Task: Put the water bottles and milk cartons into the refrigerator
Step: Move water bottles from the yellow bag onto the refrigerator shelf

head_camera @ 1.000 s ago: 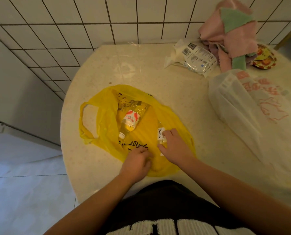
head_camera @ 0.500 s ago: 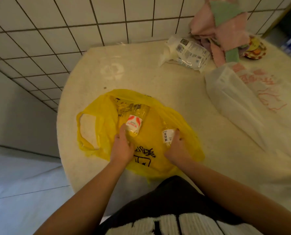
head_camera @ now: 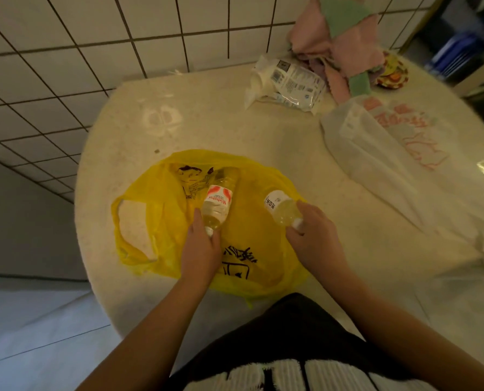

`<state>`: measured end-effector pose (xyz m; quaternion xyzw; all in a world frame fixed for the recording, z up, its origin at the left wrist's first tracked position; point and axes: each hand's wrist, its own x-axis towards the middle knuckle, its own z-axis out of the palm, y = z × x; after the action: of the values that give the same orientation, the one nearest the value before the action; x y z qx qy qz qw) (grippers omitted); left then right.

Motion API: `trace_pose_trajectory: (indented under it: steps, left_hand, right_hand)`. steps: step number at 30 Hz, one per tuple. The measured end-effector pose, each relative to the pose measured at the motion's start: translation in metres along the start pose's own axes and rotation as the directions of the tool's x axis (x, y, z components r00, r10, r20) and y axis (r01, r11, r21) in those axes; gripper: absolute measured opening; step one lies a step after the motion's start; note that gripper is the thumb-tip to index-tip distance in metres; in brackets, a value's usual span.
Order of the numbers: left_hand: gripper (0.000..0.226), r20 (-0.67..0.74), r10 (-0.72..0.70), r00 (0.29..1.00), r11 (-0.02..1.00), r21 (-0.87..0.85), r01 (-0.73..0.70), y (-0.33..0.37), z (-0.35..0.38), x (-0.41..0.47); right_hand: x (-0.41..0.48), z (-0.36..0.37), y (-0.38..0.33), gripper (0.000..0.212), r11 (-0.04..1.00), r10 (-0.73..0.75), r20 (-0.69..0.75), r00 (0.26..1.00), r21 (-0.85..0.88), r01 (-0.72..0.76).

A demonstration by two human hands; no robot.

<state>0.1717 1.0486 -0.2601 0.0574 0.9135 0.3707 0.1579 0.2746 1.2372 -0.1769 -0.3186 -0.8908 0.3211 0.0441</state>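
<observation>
- I have the left hand (head_camera: 200,249) curled round the cap end of the red-labelled bottle (head_camera: 217,203). The bottle lies on its side with its base pointing toward the far edge of the worktop (head_camera: 221,122).
- I take that neck grip to be the way to draw the bottle toward the near edge, out of the yellow bag (head_camera: 150,210). Its far end looks as if it sits under the bag's film, though I cannot be sure.
- The right hand (head_camera: 311,238) pinches the white-labelled bottle (head_camera: 281,208) at its cap, base tilted up and away. It looks raised off the bag, but I cannot confirm a gap beneath it.
- The hands are apart, one bottle each, both over the yellow bag, which is spread flat near the worktop's near-left edge.
- I judge this to be the unpacking step, with both bottles to be carried off together. The refrigerator is not in view.
- Along the right edge lies a white bag (head_camera: 376,153) with red print. It may hold the milk cartons, but I cannot tell through the plastic.
- At the far edge, by the tiled wall, sit a clear packet (head_camera: 288,83) and a heap of pink and green cloths (head_camera: 339,43).
- Cap-end holds let a bottle swing, so I would watch for slipping.
</observation>
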Motion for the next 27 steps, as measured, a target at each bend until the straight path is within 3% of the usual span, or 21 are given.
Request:
trace_pose_trajectory:
  steps: [2, 6, 12, 17, 22, 27]
  left_hand:
    - [0.063, -0.076, 0.105, 0.992, 0.994, -0.022, -0.106, 0.012, -0.011, -0.002]
    - [0.044, -0.184, 0.246, 0.952, 0.962, -0.077, -0.263, 0.037, -0.039, 0.008]
    - [0.035, -0.155, 0.487, 0.86, 0.872, 0.033, -0.488, 0.085, -0.075, -0.001]
    - [0.031, -0.223, 0.487, 0.844, 0.868, 0.023, -0.495, 0.084, -0.087, -0.063]
    - [0.029, -0.261, 0.444, 0.857, 0.887, -0.012, -0.462, 0.073, -0.082, -0.131]
    - [0.03, -0.323, 0.384, 0.865, 0.914, 0.0, -0.406, 0.067, -0.074, -0.197]
  right_hand:
    - [0.003, -0.007, -0.002, 0.047, 0.993, -0.104, -0.111, 0.988, 0.038, 0.109]
    - [0.013, -0.018, -0.018, 0.031, 0.962, -0.252, -0.185, 0.95, 0.062, 0.267]
    - [-0.009, -0.04, -0.037, 0.02, 0.895, -0.365, -0.251, 0.897, 0.172, 0.412]
    - [-0.033, -0.065, -0.043, 0.016, 0.828, -0.427, -0.208, 0.88, 0.302, 0.473]
    - [-0.062, -0.076, -0.034, 0.017, 0.761, -0.534, -0.234, 0.813, 0.285, 0.582]
    - [-0.1, -0.09, -0.006, 0.021, 0.752, -0.539, -0.149, 0.829, 0.359, 0.553]
